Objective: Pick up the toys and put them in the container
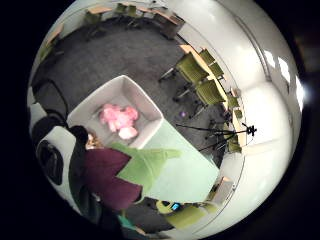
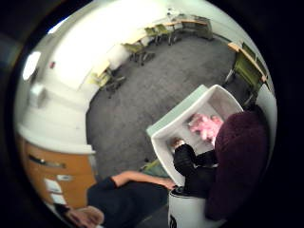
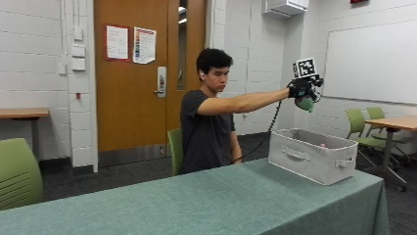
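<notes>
Your fingers (image 3: 301, 91) are curled round a soft toy, green and dark maroon, held up at the end of your outstretched gloved right hand (image 3: 302, 89); from the outside view only a green piece of the toy (image 3: 304, 104) shows, hanging just under the glove, while in both palm views the same toy (image 1: 131, 172) sits close against the palm and hides part of what lies beneath. What matters for the drop is the line straight down: the grey fabric container (image 3: 312, 155) stands on the green-covered bench (image 3: 196, 203) below your hand, well apart from it in height. The little-finger palm view looks down into its open mouth, so you appear to be over it or nearly so, though the toy in your grip covers one corner and I cannot tell how well centred you are. A pink toy (image 1: 119, 120) already lies on the container's floor. My judgement is that lowering toward the opening before letting go would keep the toy from glancing off the rim (image 2: 176, 120).
</notes>
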